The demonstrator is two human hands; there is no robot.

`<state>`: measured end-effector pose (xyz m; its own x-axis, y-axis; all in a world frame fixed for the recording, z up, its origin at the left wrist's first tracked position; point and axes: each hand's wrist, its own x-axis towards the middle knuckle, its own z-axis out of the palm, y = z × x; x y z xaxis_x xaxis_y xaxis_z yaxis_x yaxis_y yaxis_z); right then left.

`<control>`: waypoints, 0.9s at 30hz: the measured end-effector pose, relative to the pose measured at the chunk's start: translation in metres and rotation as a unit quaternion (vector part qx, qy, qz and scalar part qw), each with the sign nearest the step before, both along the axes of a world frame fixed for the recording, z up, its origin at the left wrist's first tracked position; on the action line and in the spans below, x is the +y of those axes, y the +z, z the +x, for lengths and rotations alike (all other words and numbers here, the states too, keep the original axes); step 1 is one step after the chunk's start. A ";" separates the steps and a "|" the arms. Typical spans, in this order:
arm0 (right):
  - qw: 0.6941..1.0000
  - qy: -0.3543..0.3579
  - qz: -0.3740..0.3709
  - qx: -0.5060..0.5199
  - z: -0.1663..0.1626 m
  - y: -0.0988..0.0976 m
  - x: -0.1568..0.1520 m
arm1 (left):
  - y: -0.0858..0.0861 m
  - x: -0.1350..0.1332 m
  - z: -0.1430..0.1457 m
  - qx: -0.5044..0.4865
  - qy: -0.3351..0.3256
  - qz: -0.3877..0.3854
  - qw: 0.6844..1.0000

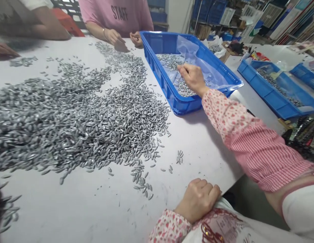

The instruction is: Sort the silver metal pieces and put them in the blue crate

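My right hand (pixel 193 78) hangs over the near side of a blue plastic crate (pixel 183 107), its fingers curled closed. Whatever they hold, if anything, is hidden. Small grey spindle-shaped pieces (pixel 184 88) lie in the crate on a clear plastic sheet (pixel 212 71). At the near table edge my left hand (pixel 199 197) rests as a fist, knuckles up, against my clothing; its inside does not show. A small group of grey pieces (pixel 179 157) lies on the table beyond it. Left of the crate spreads a large heap of the same pieces (pixel 96 125).
Across the white table (pixel 78 206), a person in a pink shirt (pixel 118 17) has both hands near the heap. Another person's arm (pixel 49 23) is at the upper left. More blue crates (pixel 269 89) with grey pieces stand at the right. A dark blurred shape is at lower left.
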<state>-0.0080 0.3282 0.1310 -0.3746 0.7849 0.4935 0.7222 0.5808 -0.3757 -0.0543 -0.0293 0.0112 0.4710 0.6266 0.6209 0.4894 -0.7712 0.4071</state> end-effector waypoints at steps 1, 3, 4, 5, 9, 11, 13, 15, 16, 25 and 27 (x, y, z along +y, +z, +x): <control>0.999 -0.005 -0.027 -0.038 0.003 -0.001 0.011 | 0.000 0.000 0.000 -0.001 0.002 -0.002 1.000; 0.997 0.005 -0.023 -0.070 0.008 -0.004 0.013 | 0.001 0.001 -0.001 -0.003 0.007 -0.005 1.000; 0.998 0.015 0.002 -0.063 0.011 -0.004 0.005 | 0.002 0.002 -0.002 -0.002 0.009 -0.006 1.000; 0.998 0.030 0.037 -0.041 0.013 -0.005 -0.010 | 0.002 0.002 -0.002 0.000 0.010 -0.005 1.000; 0.977 0.206 -0.014 -0.058 0.028 -0.019 -0.103 | 0.002 0.002 0.000 -0.008 0.009 0.009 1.000; 0.926 0.323 -0.126 -0.146 0.037 -0.038 -0.150 | 0.002 0.001 0.002 -0.013 0.008 0.011 1.000; 0.902 0.311 -0.201 -0.224 0.042 -0.060 -0.188 | 0.001 -0.001 0.003 -0.009 0.004 0.011 1.000; 0.905 0.260 -0.227 -0.249 0.040 -0.079 -0.215 | 0.001 -0.002 0.004 0.007 -0.007 0.011 1.000; 0.909 0.246 -0.230 -0.248 0.037 -0.085 -0.225 | 0.000 -0.003 0.005 0.016 -0.014 0.009 1.000; 0.900 0.302 -0.099 -0.300 -0.006 -0.105 -0.260 | -0.003 -0.002 0.007 -0.007 -0.035 0.017 0.999; 0.894 0.306 -0.071 -0.319 -0.009 -0.111 -0.258 | -0.002 -0.002 0.007 -0.013 -0.033 0.019 0.999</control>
<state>-0.0168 0.0700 0.0197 -0.9251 0.3746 -0.0620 0.3792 0.9198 -0.1014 -0.0477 -0.0312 0.0093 0.4945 0.5695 0.6566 0.4263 -0.8172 0.3878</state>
